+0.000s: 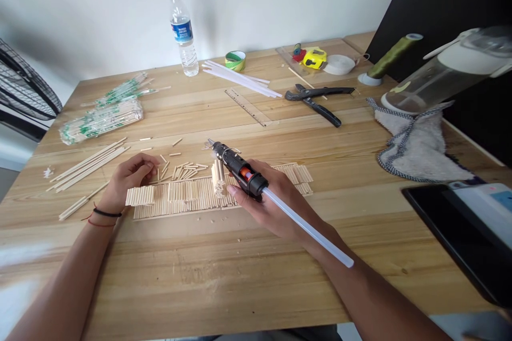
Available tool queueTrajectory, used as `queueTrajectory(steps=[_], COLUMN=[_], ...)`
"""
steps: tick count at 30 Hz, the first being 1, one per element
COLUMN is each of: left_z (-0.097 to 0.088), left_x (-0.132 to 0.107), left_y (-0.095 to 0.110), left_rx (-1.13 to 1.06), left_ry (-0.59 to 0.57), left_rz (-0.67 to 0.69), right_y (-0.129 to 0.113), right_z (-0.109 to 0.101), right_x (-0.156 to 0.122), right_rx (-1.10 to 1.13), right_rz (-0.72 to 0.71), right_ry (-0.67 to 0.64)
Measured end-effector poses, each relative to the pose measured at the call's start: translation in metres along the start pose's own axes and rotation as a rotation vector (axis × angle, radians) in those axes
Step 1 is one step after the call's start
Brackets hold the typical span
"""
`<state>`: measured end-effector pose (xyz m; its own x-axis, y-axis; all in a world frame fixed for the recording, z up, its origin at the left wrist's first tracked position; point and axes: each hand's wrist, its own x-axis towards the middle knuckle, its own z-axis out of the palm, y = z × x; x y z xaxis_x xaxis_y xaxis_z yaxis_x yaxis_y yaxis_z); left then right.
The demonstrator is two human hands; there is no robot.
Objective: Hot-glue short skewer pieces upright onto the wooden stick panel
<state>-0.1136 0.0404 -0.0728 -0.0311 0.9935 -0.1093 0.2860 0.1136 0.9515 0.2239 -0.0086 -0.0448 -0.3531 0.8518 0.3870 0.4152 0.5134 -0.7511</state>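
Note:
My right hand [280, 205] is wrapped round a black hot glue gun [234, 162], its nozzle pointing away to the upper left. A long translucent glue stick [308, 228] sticks out of its back end. Under the gun lies a long strip of short wooden sticks [206, 192] set side by side, with small raised stick panels on it. One upright bundle of sticks [218, 178] stands on the strip beside my right fingers. My left hand [134, 173] is closed at the strip's left end, its fingertips partly hidden near loose cut sticks [186, 171].
Long sticks [90, 162] and plastic-wrapped stick packs [104, 120] lie at the left. Farther back are a water bottle [184, 37], a ruler [248, 107], black cutters [316, 100] and a yellow tape measure [314, 58]. A cloth [416, 141], a tumbler [444, 77] and a phone [452, 234] sit right.

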Motion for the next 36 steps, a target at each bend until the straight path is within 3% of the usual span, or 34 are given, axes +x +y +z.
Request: queueTrajectory(steps=[11, 18, 23, 36], left_z=[0.001, 0.002, 0.004, 0.006], left_x=[-0.001, 0.0, -0.001, 0.0], left_y=[0.001, 0.004, 0.006, 0.005], left_rx=[-0.009, -0.013, -0.019, 0.032], left_ry=[0.0, 0.002, 0.009, 0.032], left_rz=[0.02, 0.011, 0.019, 0.033], right_y=[0.0, 0.001, 0.007, -0.001], right_z=[-0.001, -0.001, 0.003, -0.003], right_x=[-0.002, -0.001, -0.002, -0.003], right_rx=[0.002, -0.028, -0.031, -0.044], right_rz=[0.051, 0.04, -0.019, 0.078], right_ry=[-0.003, -0.023, 0.032, -0.025])
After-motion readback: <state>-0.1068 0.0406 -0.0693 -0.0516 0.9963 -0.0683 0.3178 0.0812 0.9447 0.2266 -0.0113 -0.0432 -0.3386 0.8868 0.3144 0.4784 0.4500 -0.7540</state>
